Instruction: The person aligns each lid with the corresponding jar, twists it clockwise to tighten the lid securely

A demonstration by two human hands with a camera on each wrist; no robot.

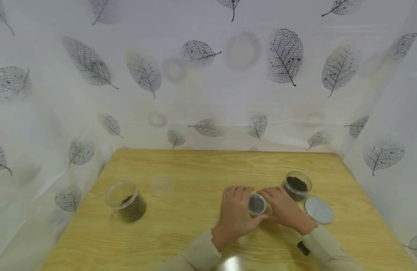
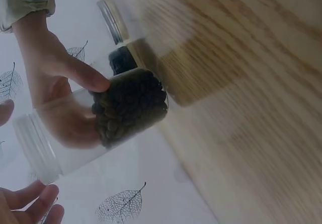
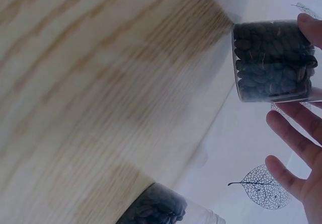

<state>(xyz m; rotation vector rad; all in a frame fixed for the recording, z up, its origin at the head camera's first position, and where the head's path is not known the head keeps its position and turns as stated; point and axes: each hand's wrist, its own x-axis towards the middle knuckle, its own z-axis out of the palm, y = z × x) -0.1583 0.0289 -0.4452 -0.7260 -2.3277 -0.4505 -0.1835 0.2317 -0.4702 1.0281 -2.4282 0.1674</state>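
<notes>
A clear jar (image 2: 132, 105), part filled with dark oval beans, is between my two hands, just in from the right half of the table. Its round greyish lid (image 1: 257, 204) faces up in the head view. My left hand (image 1: 236, 211) bends its fingers and thumb around the lid end. My right hand (image 1: 285, 209) grips the body of the jar, its thumb (image 2: 90, 78) against the wall near the beans. The right wrist view shows only the bean-filled lower part of the jar; the lid is out of frame there.
Right of my hands stands an open jar (image 1: 297, 195) of dark beans, with a silver lid (image 1: 319, 210) lying beside it. Farther left is another open jar (image 1: 132, 207) of beans, and near it a clear disc (image 1: 161, 186). Leaf-patterned sheeting (image 1: 208, 94) walls in the table.
</notes>
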